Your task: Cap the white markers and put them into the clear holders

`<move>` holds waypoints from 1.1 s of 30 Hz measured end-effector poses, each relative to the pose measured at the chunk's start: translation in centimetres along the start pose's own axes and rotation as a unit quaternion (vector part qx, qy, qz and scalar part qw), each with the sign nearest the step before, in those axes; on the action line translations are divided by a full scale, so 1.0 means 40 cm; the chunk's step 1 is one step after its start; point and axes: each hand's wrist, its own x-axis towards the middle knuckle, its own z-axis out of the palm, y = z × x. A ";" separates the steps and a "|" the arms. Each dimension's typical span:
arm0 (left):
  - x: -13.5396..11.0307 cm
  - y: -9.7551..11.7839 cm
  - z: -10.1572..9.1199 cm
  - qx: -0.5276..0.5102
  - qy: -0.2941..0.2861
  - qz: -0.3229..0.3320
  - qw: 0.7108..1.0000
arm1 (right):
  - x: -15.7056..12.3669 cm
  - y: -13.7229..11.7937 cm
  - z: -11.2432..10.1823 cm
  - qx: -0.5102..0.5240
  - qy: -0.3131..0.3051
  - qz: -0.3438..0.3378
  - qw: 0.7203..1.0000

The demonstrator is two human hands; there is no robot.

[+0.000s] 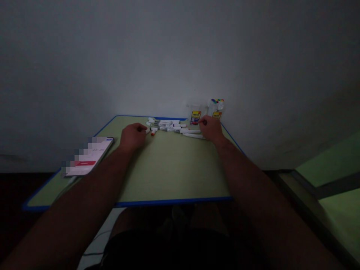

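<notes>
My left hand (133, 136) is closed in a pinch at the left end of a pile of white markers (168, 125). A short white marker end (147, 131) shows at its fingertips. Just beside it lies a marker with an orange-red tip (153, 131). My right hand (211, 128) has its fingers pressed together in front of a clear plastic case (196, 114) with a yellow label. A small reddish spot shows at those fingertips, and I cannot make out what they hold. Below that hand lies a long white marker (193, 135).
Behind my right hand stands another clear case (216, 108) with colourful marker caps. A phone (91, 155) with a lit screen and a cable lies at the left of the blue-edged table (174, 172). A grey wall (174, 56) rises behind the table.
</notes>
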 end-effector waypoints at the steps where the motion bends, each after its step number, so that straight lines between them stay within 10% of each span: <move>1: 0.003 -0.003 -0.004 -0.004 0.007 -0.018 1.000 | -0.001 0.001 0.000 -0.010 -0.010 -0.003 1.000; 33: -0.009 0.009 -0.001 -0.024 0.014 -0.024 0.999 | -0.023 -0.013 0.000 -0.096 -0.262 -0.089 0.956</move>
